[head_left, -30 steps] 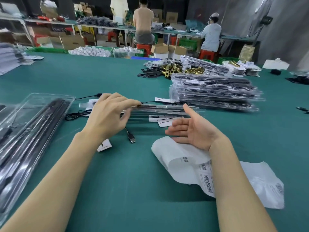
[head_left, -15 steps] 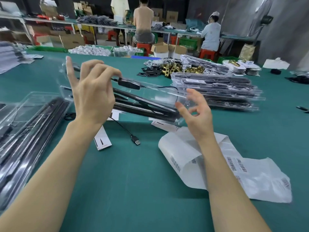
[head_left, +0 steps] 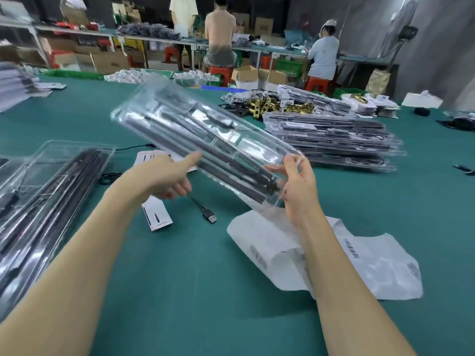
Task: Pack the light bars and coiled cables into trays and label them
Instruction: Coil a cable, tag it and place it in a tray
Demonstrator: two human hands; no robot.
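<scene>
- Your right hand (head_left: 295, 187) is pinching the near end of a long clear plastic clamshell tray (head_left: 205, 140), with the thumb and curled fingers closing on its rim.
- Your left hand (head_left: 169, 176) is supporting the tray from below near its middle, with the thumb lying straight along the near edge; the fingers are passing under the plastic, and how tightly they are curling cannot be told.
- The tray is hanging in the air above the green felt table (head_left: 167, 278), touching nothing but your hands.
- Its long axis is running from the near right, at your right hand, up and away to the far left, with the far end tilting higher.
- Slim black light bars (head_left: 205, 156) are lying lengthwise inside it, and a black cable piece (head_left: 218, 120) is sitting in a compartment towards the far side.
- A black USB cable (head_left: 205, 213) is lying on the table just below the tray.
- A white sheet of barcode labels (head_left: 359, 265) is lying under your right forearm.
- A stack of filled clear trays (head_left: 334, 140) is sitting beyond your right hand.
- Another open clear tray of black bars (head_left: 51, 201) is lying at your left.
</scene>
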